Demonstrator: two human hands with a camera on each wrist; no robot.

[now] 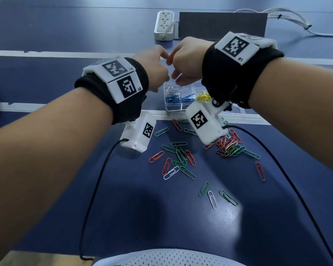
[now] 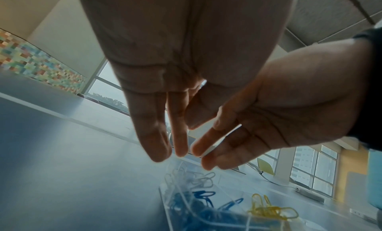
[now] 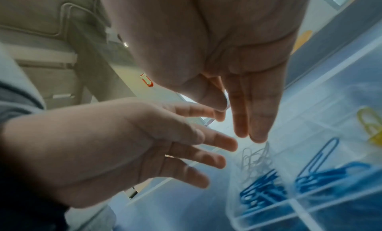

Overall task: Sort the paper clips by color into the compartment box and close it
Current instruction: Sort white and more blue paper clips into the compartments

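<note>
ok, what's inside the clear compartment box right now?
In the box: white clips in the far-left compartment, blue clips in the near-left and middle ones, yellow clips at the right. The right hand and wrist camera cover the rest.

**Hidden, cropped, blurred**

Far half of the compartment box (image 1: 173,109) covered by the left hand (image 1: 154,69) and right hand (image 1: 187,60) in the head view. Right-hand compartments behind the wrist camera (image 1: 206,123). Impossible to tell whether either hand's thumb and forefinger pinch anything. Blue clips (image 3: 266,190) smeared in the right wrist view; box cut off by the bottom edge there. Part of the loose pile (image 1: 229,145) hidden too.
</note>
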